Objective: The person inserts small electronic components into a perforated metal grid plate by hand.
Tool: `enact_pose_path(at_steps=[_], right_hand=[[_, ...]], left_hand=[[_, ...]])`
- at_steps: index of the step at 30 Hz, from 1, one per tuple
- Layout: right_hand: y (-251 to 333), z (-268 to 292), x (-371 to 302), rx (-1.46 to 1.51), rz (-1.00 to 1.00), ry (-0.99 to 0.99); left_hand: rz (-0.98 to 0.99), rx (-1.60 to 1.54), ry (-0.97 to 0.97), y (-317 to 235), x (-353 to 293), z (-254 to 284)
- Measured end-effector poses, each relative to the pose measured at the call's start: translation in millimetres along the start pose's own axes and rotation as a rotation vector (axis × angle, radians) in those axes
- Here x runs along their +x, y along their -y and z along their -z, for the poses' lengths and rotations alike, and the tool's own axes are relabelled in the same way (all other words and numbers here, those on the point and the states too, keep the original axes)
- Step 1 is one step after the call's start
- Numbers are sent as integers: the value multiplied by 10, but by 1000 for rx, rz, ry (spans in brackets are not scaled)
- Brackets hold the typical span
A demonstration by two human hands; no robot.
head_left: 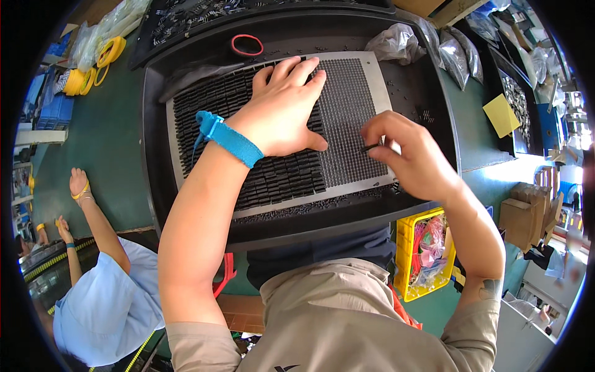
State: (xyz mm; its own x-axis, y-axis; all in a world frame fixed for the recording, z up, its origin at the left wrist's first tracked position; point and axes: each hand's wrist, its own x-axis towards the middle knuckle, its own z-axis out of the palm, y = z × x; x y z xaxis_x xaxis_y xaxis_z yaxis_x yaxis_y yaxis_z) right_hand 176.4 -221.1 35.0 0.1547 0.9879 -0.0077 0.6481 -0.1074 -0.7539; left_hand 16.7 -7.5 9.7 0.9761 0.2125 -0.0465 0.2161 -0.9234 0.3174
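I have the left hand (pixel 282 111) palm down, fingers spread apart, over rows of black pieces (pixel 279 183) on a perforated plate (pixel 350 111). To its right, I see the right hand (pixel 412 152) with thumb and forefinger clamped on a small dark piece (pixel 370 148), over the plate's right side. Beneath both hands, a black tray (pixel 437 93) holds the plate; beyond the left hand lies a red ring (pixel 247 54)
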Motion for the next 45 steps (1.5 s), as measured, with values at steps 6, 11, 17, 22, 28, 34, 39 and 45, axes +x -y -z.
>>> enact_pose_path(at_steps=[6, 11, 17, 22, 28, 34, 39, 45], right_hand=[[-3, -377, 62, -113, 219, -93], [-82, -488, 140, -241, 351, -124], [-128, -542, 146, -302, 373, -146], [-115, -550, 157, -297, 359, -152], [-133, -560, 161, -289, 347, -151], [-112, -560, 138, -318, 324, -140], [-101, -582, 144, -357, 379, -156], [-83, -599, 156, -356, 401, -158]], left_hand=[[5, 33, -26, -16, 33, -57], [14, 33, -31, 3, 13, -63], [15, 29, -20, -7, 36, -87], [16, 19, -32, -1, 18, -94], [23, 27, -26, -7, 25, -97], [25, 32, -29, 2, 14, -98], [9, 34, -49, 7, 22, -113], [-5, 73, -74, 8, -2, -114]])
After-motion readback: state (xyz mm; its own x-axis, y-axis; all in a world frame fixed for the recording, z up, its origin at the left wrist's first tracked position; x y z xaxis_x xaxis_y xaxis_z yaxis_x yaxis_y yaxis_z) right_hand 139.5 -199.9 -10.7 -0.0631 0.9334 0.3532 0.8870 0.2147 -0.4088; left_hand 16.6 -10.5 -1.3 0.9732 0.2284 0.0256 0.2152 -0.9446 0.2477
